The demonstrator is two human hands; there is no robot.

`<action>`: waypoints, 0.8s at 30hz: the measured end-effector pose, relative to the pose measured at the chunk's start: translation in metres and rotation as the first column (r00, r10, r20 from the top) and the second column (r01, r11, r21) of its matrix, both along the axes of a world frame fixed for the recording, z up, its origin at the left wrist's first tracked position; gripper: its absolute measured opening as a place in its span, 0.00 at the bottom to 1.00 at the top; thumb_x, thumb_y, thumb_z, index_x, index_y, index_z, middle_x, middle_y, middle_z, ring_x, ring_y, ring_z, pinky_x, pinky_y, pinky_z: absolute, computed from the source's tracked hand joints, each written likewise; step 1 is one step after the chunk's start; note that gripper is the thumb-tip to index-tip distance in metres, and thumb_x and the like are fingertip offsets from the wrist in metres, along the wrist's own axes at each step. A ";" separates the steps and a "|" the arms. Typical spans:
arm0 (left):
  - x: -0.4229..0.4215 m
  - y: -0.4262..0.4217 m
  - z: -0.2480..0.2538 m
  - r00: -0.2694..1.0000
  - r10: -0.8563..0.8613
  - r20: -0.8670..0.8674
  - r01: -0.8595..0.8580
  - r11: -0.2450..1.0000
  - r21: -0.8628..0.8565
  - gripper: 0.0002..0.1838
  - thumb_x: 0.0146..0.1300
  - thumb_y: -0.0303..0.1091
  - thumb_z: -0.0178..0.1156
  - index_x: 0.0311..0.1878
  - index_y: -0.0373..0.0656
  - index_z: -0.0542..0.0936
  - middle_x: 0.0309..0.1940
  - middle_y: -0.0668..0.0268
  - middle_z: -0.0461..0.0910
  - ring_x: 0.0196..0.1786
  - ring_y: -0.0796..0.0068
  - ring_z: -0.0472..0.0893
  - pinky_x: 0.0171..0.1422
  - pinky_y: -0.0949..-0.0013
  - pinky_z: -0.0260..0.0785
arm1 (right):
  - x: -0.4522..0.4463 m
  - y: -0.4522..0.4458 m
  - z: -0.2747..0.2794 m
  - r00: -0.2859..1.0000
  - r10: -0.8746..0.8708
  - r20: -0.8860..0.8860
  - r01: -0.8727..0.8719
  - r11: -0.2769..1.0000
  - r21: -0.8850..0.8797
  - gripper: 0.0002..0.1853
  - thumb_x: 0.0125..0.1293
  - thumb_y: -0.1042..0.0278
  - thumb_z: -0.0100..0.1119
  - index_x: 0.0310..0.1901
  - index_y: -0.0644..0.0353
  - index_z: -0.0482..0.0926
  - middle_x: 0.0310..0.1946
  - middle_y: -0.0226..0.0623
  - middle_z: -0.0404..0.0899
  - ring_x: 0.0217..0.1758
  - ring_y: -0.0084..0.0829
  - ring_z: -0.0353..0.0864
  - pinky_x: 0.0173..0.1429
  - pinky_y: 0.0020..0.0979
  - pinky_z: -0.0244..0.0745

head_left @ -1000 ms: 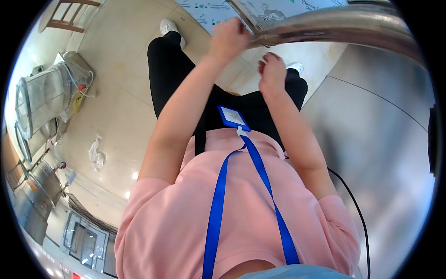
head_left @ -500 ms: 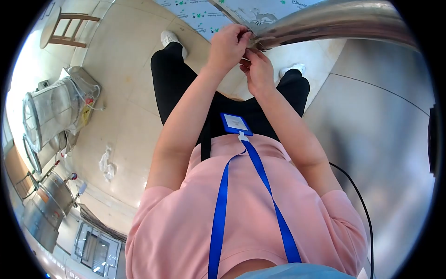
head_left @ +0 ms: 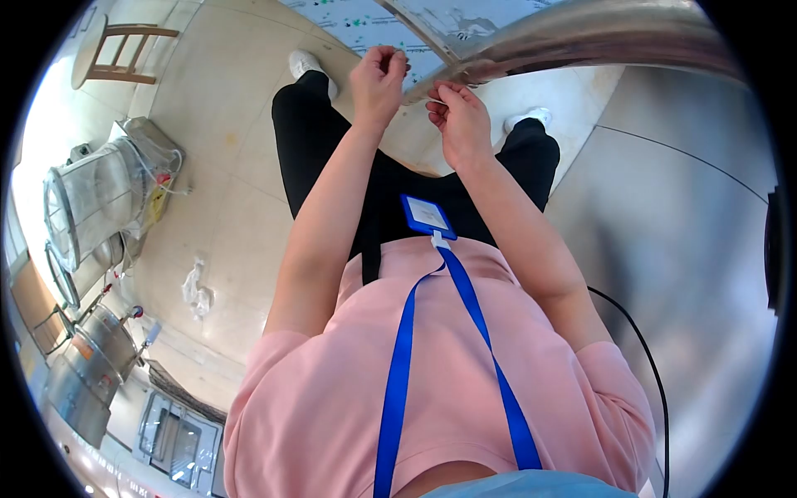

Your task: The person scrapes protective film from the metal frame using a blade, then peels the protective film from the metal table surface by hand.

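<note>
My left hand point(head_left: 378, 86) is raised over the dark trousers, its fingertips curled together in a pinch near the corner of a metal frame. Whatever lies between them is too small to make out. Just to the right, my right hand point(head_left: 462, 121) has thumb and forefinger pressed together below the end of a curved metal edge point(head_left: 581, 41); what they hold is also unclear. The two hands are apart. A film-covered panel with green marks point(head_left: 374, 31) lies beyond them. A blue badge point(head_left: 428, 216) hangs at my waist.
A wooden chair point(head_left: 129, 54) stands at the upper left. Below it are clear-covered equipment point(head_left: 95, 195) and a metal vessel point(head_left: 91, 365). Crumpled white plastic point(head_left: 197, 289) lies on the tiled floor. A broad metal surface point(head_left: 664, 224) extends at right, with a black cable point(head_left: 643, 357) nearby.
Both hands came together by the curved edge's end, then separated. My left hand has since moved slightly left, while my right hand stays in nearly the same place.
</note>
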State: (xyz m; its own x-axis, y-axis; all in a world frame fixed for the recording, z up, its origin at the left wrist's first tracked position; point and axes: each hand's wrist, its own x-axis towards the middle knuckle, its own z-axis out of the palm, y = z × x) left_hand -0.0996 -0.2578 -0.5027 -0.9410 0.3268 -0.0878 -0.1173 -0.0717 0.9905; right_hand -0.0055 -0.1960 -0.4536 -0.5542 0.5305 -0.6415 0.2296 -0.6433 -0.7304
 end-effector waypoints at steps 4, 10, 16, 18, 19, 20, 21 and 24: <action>0.008 0.002 0.021 0.982 -0.105 -0.154 0.098 0.994 -0.054 0.12 0.54 0.31 0.61 0.38 0.34 0.75 0.27 0.64 0.78 0.29 0.79 0.76 0.35 0.76 0.69 | -0.001 -0.003 -0.001 0.999 -0.008 -0.032 0.008 1.000 -0.008 0.09 0.62 0.70 0.47 0.41 0.63 0.72 0.34 0.33 0.74 0.32 0.23 0.72 0.36 0.23 0.66; 0.009 0.016 0.037 0.952 -0.107 -0.286 0.084 0.992 -0.091 0.08 0.54 0.26 0.59 0.37 0.35 0.75 0.27 0.64 0.77 0.30 0.77 0.77 0.35 0.76 0.70 | 0.002 0.000 0.008 0.998 0.064 -0.024 -0.060 0.988 0.141 0.10 0.62 0.70 0.46 0.42 0.66 0.72 0.32 0.35 0.75 0.31 0.24 0.73 0.37 0.24 0.68; 0.004 0.022 0.086 0.894 -0.083 -0.441 0.152 0.981 0.122 0.05 0.58 0.19 0.50 0.37 0.34 0.74 0.31 0.64 0.77 0.34 0.79 0.79 0.38 0.78 0.70 | 0.047 0.004 0.081 0.931 0.354 -0.085 -0.091 0.453 0.887 0.08 0.61 0.74 0.50 0.41 0.67 0.72 0.32 0.35 0.75 0.31 0.22 0.74 0.38 0.19 0.68; -0.009 0.036 0.104 0.872 -0.104 -0.479 0.151 0.987 0.061 0.04 0.59 0.23 0.51 0.36 0.35 0.75 0.30 0.62 0.77 0.32 0.73 0.80 0.36 0.74 0.71 | 0.055 0.025 0.095 0.947 0.178 -0.266 0.157 0.467 0.870 0.07 0.63 0.73 0.50 0.40 0.65 0.71 0.31 0.35 0.74 0.31 0.21 0.72 0.38 0.20 0.68; -0.014 0.043 0.109 0.864 -0.108 -0.492 0.142 0.989 0.031 0.05 0.59 0.25 0.52 0.35 0.36 0.76 0.29 0.61 0.78 0.31 0.71 0.80 0.35 0.72 0.71 | 0.050 0.043 0.104 0.955 0.050 -0.291 0.251 0.383 0.889 0.06 0.62 0.73 0.49 0.40 0.65 0.70 0.31 0.35 0.74 0.31 0.21 0.72 0.38 0.21 0.68; -0.020 0.053 0.109 0.821 -0.085 -0.564 0.110 0.994 0.010 0.05 0.58 0.27 0.53 0.33 0.37 0.76 0.28 0.60 0.78 0.30 0.67 0.79 0.34 0.69 0.71 | 0.044 0.069 0.105 0.950 -0.072 -0.305 0.310 0.359 0.880 0.06 0.62 0.74 0.48 0.39 0.66 0.70 0.30 0.35 0.74 0.30 0.21 0.71 0.38 0.22 0.67; -0.029 0.065 0.106 0.773 -0.066 -0.631 0.075 0.997 -0.012 0.05 0.57 0.28 0.54 0.31 0.37 0.77 0.27 0.59 0.77 0.30 0.63 0.79 0.33 0.66 0.70 | 0.035 0.089 0.108 0.945 -0.110 -0.308 0.326 0.361 0.874 0.06 0.61 0.74 0.49 0.38 0.67 0.70 0.29 0.35 0.74 0.30 0.22 0.71 0.38 0.22 0.68; -0.045 0.092 0.108 0.710 -0.154 -0.688 0.028 0.981 -0.191 0.08 0.55 0.32 0.55 0.27 0.39 0.77 0.26 0.58 0.77 0.30 0.58 0.78 0.33 0.60 0.69 | 0.023 0.149 0.096 0.999 -0.044 -0.017 0.014 -0.054 0.998 0.14 0.62 0.70 0.51 0.48 0.64 0.70 0.36 0.38 0.76 0.37 0.26 0.74 0.46 0.24 0.69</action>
State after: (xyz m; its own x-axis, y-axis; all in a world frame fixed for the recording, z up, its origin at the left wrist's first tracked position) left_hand -0.1441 -0.1659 -0.3950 -0.7203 0.4555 0.5231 0.6122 0.0631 0.7882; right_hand 0.0174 -0.0467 -0.3580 -0.5174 0.6353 0.5733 0.2527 0.7535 -0.6069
